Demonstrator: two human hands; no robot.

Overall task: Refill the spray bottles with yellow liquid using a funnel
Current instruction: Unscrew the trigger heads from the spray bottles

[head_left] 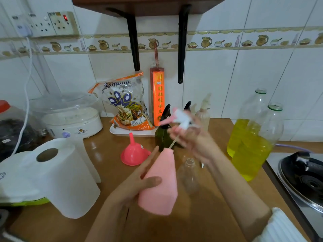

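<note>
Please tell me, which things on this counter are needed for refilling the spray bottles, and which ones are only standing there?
Needed: pink spray bottle held by the left hand; its spray head in the right hand; pink funnel; bottles of yellow liquid; clear open bottle; green spray bottle.

Only standing there: paper towel roll; rice bag; steamer; pan.

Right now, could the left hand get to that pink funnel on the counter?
Probably not yet: the left hand grips the pink bottle. The path itself looks free, since the funnel sits upside down on bare counter just beyond its fingers, with nothing between.
</note>
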